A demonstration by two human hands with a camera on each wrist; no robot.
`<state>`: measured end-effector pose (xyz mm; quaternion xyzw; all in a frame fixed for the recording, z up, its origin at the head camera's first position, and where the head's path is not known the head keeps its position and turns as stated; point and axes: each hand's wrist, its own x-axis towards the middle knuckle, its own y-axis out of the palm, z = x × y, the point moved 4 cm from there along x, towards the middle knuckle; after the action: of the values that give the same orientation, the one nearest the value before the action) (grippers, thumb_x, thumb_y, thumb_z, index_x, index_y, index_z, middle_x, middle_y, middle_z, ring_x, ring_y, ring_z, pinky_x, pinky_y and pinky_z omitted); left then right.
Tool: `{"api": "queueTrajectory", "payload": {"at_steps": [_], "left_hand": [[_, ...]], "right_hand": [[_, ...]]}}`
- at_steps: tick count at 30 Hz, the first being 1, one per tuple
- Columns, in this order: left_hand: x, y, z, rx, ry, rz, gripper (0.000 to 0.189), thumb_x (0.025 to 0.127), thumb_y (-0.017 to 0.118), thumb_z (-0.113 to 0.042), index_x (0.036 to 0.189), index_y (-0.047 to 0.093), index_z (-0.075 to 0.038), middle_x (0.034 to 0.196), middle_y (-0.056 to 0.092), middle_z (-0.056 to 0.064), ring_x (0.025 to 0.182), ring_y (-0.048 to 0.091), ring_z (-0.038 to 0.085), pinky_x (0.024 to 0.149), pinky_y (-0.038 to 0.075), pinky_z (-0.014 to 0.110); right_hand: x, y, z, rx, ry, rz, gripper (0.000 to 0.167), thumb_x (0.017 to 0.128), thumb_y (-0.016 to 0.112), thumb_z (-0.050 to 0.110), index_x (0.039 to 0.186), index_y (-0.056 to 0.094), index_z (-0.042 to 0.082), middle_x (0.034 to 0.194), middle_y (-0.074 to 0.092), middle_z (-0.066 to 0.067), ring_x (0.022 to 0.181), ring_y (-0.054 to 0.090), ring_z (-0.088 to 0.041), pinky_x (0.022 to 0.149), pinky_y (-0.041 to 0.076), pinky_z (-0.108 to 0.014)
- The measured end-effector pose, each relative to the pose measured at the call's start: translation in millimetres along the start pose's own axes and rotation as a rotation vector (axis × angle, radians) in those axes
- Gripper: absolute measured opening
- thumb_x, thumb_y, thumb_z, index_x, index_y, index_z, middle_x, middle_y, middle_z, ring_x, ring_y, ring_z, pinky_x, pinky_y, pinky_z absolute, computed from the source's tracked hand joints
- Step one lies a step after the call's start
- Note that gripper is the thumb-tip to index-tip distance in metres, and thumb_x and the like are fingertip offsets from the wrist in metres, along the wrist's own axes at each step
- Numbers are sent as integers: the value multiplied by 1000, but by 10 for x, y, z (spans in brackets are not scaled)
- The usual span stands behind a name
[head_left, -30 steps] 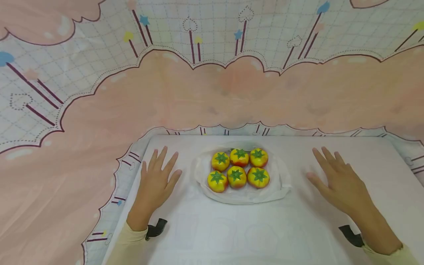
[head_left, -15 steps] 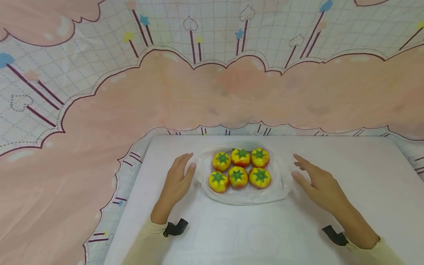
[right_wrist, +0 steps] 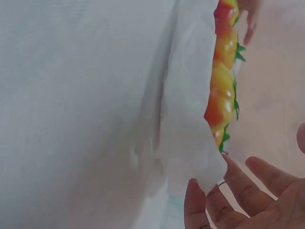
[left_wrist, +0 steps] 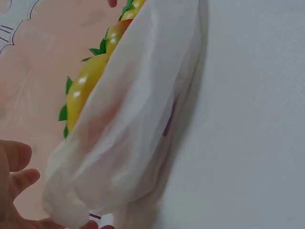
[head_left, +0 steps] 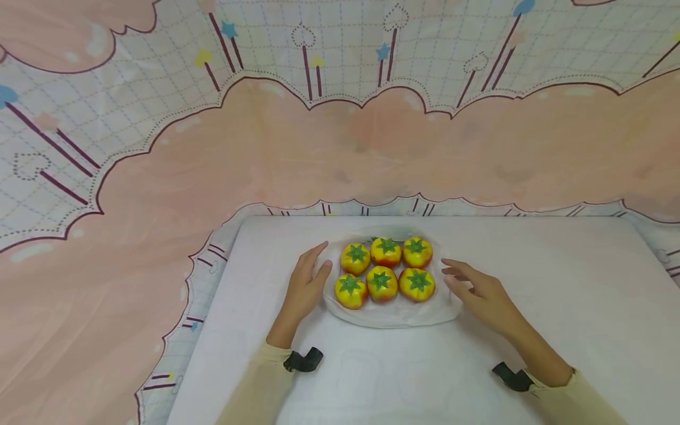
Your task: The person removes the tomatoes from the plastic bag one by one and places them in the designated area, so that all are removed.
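Observation:
Several yellow-and-red tomato-like fruits with green star-shaped tops sit in two rows inside a thin white bag-like wrapping. My left hand is at the left end of this wrapping, its fingers loosely bent. At the opposite end is my right hand, fingertips overlapping the edge. In the left wrist view, fingers surround the near end of the wrapping, some partly hidden by it. The right wrist view has relaxed, spread fingers right at the wrapping's corner. Neither hand visibly pinches it.
A white table lies under everything. Behind it and along its left side hangs a pink-and-white patterned cloth. Dark straps show at both sleeve cuffs.
Both hands have come inward from wide apart to the two ends of the wrapping, and their spread fingers have bent a little. The fruits and wrapping stay in place.

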<state>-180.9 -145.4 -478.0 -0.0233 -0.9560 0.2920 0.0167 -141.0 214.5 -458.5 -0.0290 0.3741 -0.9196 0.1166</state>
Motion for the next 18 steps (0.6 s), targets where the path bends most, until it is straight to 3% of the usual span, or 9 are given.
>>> {"api": "queueTrajectory", "payload": {"at_steps": [7, 14, 18], "left_hand": [[44, 67, 71, -73, -58, -31, 44, 105, 50, -36, 149, 50, -30, 161, 40, 5, 152, 36, 30, 124, 30, 55], [88, 102, 124, -185, -50, -103, 34, 103, 55, -23, 136, 53, -17, 159, 42, 9, 152, 35, 30, 126, 29, 50], [109, 141, 161, -197, -51, -105, 25, 102, 56, -21, 126, 55, -14, 162, 40, 9, 154, 32, 29, 128, 26, 49]], "right_hand": [[41, 88, -19, 34, 18, 4, 53, 106, 52, 42, 151, 48, 16, 140, 63, -15, 123, 62, -37, 94, 59, -55], [74, 173, -29, 46, 41, 20, 56, 104, 54, 48, 150, 51, 16, 141, 63, -14, 125, 60, -37, 97, 56, -58], [90, 204, -32, 38, 34, 20, 56, 103, 55, 48, 148, 53, 15, 140, 64, -14, 123, 61, -36, 100, 53, -61]]}}
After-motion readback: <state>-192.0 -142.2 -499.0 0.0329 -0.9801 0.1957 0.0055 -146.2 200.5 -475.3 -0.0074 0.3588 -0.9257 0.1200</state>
